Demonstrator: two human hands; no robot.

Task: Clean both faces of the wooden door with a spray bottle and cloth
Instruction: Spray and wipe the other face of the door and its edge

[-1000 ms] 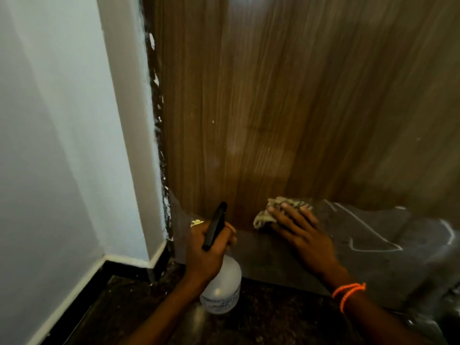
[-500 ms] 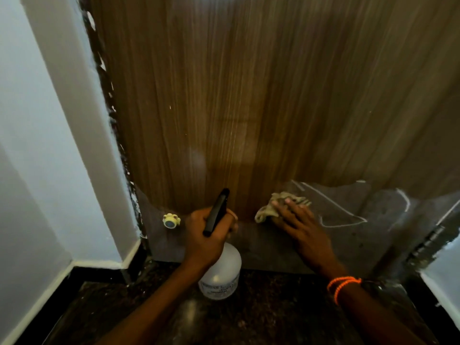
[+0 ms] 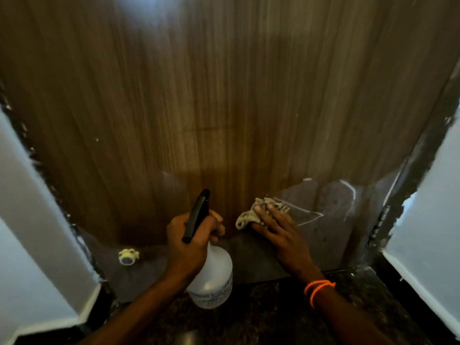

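Observation:
The wooden door fills the view, brown grain above and a grey scuffed strip along its bottom. My left hand grips the neck of a clear spray bottle with a black trigger head, held low in front of the door. My right hand presses a crumpled pale cloth flat against the door's lower part, fingers spread over it.
White walls and door frame flank the door on both sides. A small pale door stopper sits on the door's lower left. A hinge shows at the right edge. Dark speckled floor lies below.
The view has shifted right, so the door is now centred and the right wall shows. The right hand with the cloth stays low on the door; the left still holds the bottle.

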